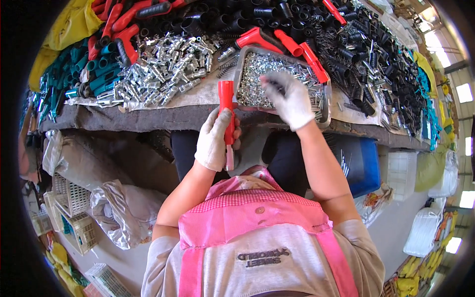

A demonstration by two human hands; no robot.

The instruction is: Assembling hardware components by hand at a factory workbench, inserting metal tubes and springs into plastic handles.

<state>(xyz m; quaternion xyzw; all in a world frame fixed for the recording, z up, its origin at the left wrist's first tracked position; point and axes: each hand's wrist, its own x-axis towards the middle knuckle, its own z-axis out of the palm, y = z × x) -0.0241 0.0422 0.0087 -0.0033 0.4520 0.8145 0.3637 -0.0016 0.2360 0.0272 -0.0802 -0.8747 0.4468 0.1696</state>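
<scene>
My left hand (214, 136), in a white glove with the fingertips bare, is wrapped round a red tubular plastic handle (226, 94). The handle stands nearly upright before the table edge, with a pinkish-pale tip showing below my fingers. Over a shallow metal tray (325, 111) is my right hand (292, 99), gloved as well. Its fingers point left and down toward small shiny metal nuts (252, 89); motion smears them, so whether they hold anything is unclear. Short metal pins also lie in the tray's right part.
Silver metal fittings (168, 67) are heaped left of the tray. Red handles (260, 39) lie behind it, with black plastic tubes (237, 22) farther back. Teal parts (101, 76) sit at far left. A blue bin (363, 166) stands below the table's cloth-covered edge (133, 119).
</scene>
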